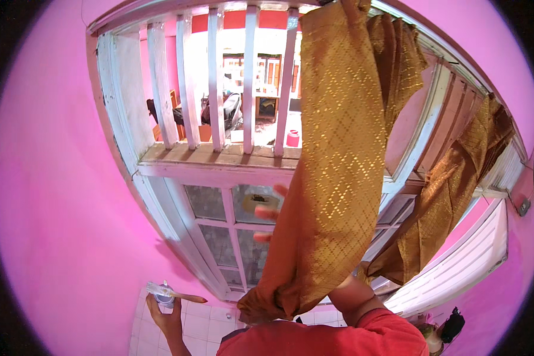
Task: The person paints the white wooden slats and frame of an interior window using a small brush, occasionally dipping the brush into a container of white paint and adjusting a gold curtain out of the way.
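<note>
At the lower left, my left hand [164, 314] grips a small can [165, 301] from beneath. Across the can's top lies a paintbrush [184, 296], its pale bristles to the left and its wooden handle pointing right. Most of my right hand [268, 213] is behind a hanging gold-brown patterned curtain [341, 148]. Its fingers show past the curtain's left edge, spread apart and slightly blurred, in front of the glazed lower panes. The palm is hidden, and nothing shows in the fingers. The right forearm passes behind the curtain's lower part.
A white-framed window [250, 89] with upright bars stands ahead, over small glass panes [222, 244], one with a hole. A second gold curtain [439, 202] hangs farther right, near a white slatted panel [457, 267]. Pink wall [59, 178] fills the left; pale tiles [199, 325] lie below.
</note>
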